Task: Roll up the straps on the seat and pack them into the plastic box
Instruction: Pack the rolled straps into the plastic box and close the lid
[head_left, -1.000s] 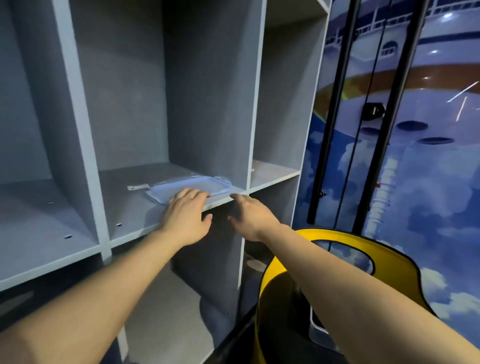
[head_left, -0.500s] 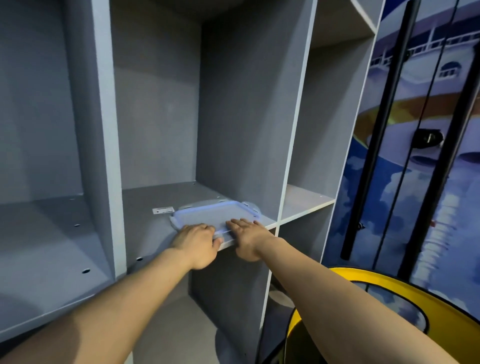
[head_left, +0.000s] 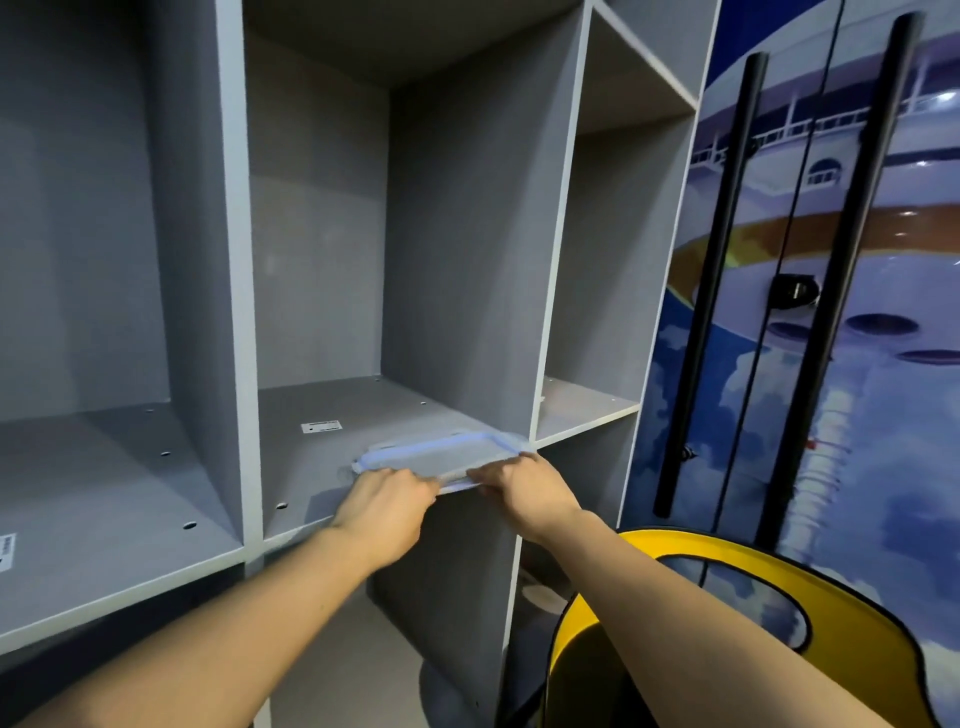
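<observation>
Lying flat at the front edge of a grey shelf (head_left: 332, 410) is a see-through plastic box lid (head_left: 441, 457) with a blue rim. It sits in the middle cubby, close to the right wall of that cubby. Its near edge sticks out a little past the shelf. The box itself and the straps cannot be seen anywhere.

Both hands are on the near edge of the lid. The left hand (head_left: 382, 501) has its fingers curled over the left part of the edge. The right hand (head_left: 519, 483) has its fingers curled over the right part. The fingertips are hidden, so how tight the hold is cannot be told.

A small white sticker (head_left: 321, 426) lies on the shelf behind the lid. Its writing is too tiny to read. Another white label (head_left: 6, 552) is cut off at the left side.

Low on the right is a yellow seat (head_left: 753, 597), partly hidden by the right arm. Behind it is a door with a ship picture (head_left: 883, 364) and two long black bar handles (head_left: 706, 286).
</observation>
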